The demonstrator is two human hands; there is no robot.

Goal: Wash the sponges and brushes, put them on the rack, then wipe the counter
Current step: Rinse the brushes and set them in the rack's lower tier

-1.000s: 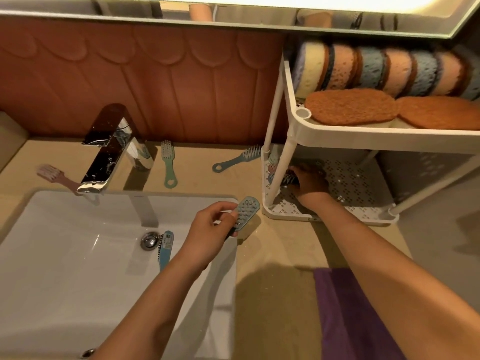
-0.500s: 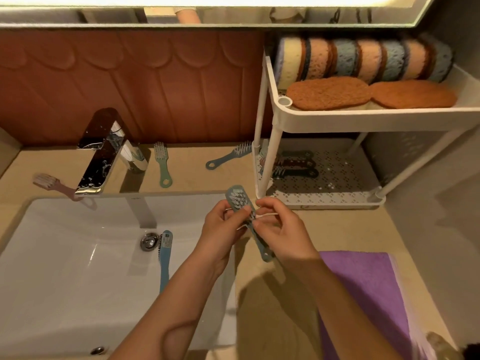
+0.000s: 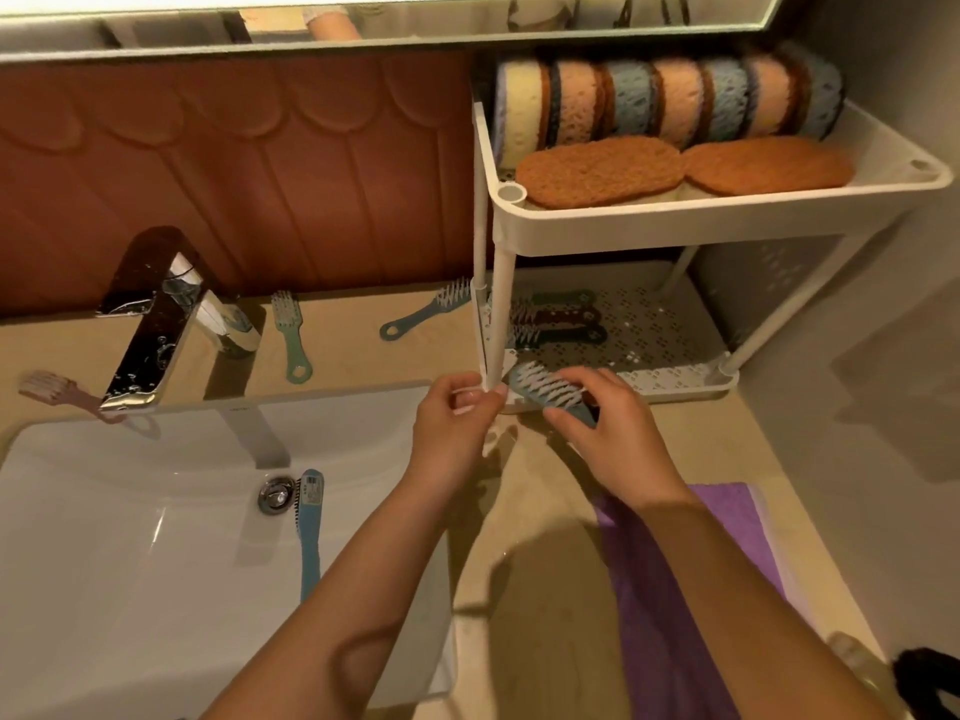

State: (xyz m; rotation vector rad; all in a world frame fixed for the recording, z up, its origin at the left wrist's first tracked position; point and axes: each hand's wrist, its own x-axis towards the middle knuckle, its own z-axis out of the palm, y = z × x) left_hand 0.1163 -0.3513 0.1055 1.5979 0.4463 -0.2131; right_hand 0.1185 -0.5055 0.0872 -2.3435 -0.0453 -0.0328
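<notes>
right hand (image 3: 608, 433) grips blue brush (image 3: 545, 389), head pointing at rack shelf (image 3: 660, 330) just beyond; left hand (image 3: 452, 423) curled, contents unclear.

Sponges (image 3: 670, 103) sit on the rack (image 3: 675, 226), right of the sink (image 3: 130, 563) holding a brush (image 3: 310, 532).

Brush (image 3: 545, 393) now in right hand (image 3: 615, 439) alone, left hand (image 3: 457, 426) off, nearer rack (image 3: 680, 388)

Both forearms outstretched, close together.
Left hand (image 3: 457, 415) has fingertips pinched together; right hand (image 3: 615, 433) curls round a brush (image 3: 545, 389).
</notes>
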